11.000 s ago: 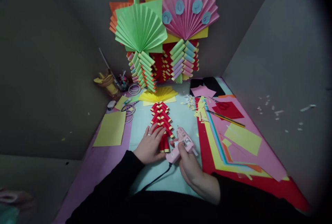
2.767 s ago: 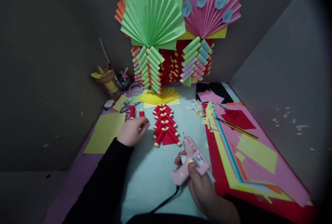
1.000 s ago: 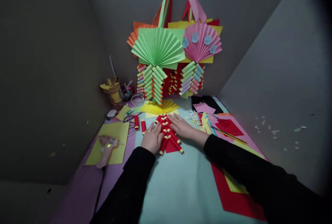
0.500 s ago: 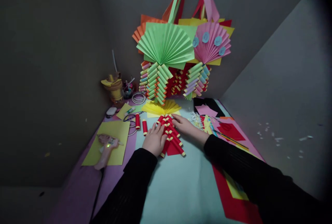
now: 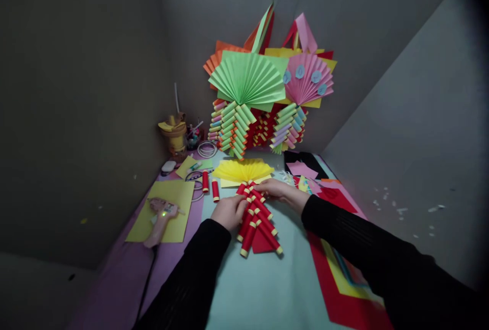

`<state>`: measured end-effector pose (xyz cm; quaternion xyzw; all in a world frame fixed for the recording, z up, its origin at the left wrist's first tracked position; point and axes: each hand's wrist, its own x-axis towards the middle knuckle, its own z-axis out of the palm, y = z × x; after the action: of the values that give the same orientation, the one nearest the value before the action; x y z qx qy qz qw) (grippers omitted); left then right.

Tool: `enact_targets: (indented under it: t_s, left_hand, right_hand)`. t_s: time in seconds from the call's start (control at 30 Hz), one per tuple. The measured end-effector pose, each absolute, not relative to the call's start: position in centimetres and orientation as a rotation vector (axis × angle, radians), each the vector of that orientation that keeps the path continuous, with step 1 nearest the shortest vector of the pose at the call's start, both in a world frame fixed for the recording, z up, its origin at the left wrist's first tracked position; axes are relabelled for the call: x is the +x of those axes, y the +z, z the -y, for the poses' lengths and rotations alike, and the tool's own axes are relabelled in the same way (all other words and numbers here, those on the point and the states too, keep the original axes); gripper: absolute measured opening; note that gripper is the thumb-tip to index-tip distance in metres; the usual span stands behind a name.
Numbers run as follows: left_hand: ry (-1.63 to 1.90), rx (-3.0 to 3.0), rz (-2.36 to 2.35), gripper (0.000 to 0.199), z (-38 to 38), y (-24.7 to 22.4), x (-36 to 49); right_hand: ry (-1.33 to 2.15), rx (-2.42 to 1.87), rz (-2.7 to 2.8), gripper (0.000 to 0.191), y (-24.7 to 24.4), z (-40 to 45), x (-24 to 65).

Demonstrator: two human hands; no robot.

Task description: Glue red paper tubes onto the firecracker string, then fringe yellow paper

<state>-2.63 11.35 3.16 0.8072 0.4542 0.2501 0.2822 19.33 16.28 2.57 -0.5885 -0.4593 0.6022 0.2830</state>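
The left hand (image 5: 227,213) curled at the left edge of a string of red rolls (image 5: 263,209), the right hand (image 5: 275,189) at its upper right; whether either gripped could not be told. The string lay on the table (image 5: 260,289), its top at a yellow fan (image 5: 244,169). The glue gun (image 5: 162,218), in the right hand seconds earlier, rested on a yellow sheet (image 5: 184,191), apparently leaving both hands for the rolls.

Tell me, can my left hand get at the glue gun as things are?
Probably yes: the glue gun lies uncovered on the yellow sheet, left of your left hand, and nothing seems to stand between. The hand would first have to leave the red rolls.
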Motion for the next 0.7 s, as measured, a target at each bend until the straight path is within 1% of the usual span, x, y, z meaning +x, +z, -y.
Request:
enact_targets:
  t_s: [0.1, 0.17, 0.23, 0.37, 0.47, 0.53, 0.6, 0.7]
  left_hand:
    - [0.742, 2.029, -1.352, 0.035, -11.7, 3.4, -3.0]
    - [0.783, 1.720, -1.439, 0.036, -12.1, 3.2, -3.2]
    - [0.758, 1.425, -1.409, 0.034, -12.5, 2.8, -3.1]
    - [0.722, 1.168, -1.233, 0.034, -12.7, 2.2, -2.2]
    - [0.783, 0.715, -0.952, 0.033, -12.6, 2.3, -1.8]
    - [0.811, 0.446, -0.797, 0.026, -12.6, 2.4, -1.8]
    - [0.857, 0.369, -0.760, 0.017, -12.7, 2.3, -1.9]
    - [0.971, 0.417, -0.780, 0.022, -12.8, 2.1, -1.9]
  right_hand:
    - [1.710, -1.504, 1.039, 0.015, 3.1, -14.8, 18.9]
    - [1.747, -1.442, 0.931, 0.012, 3.4, -13.7, 18.6]
    - [1.775, -1.390, 0.848, 0.010, 3.5, -12.7, 18.3]
    - [1.854, -1.239, 0.675, 0.018, 3.4, -10.2, 18.1]
    - [1.825, -1.156, 0.660, 0.020, 3.8, -8.0, 17.7]
    - [1.775, -1.142, 0.693, 0.023, 4.2, -6.4, 17.3]
    - [1.758, -1.162, 0.735, 0.030, 4.6, -5.0, 16.9]
    - [1.706, -1.169, 0.731, 0.035, 4.5, -3.6, 16.5]
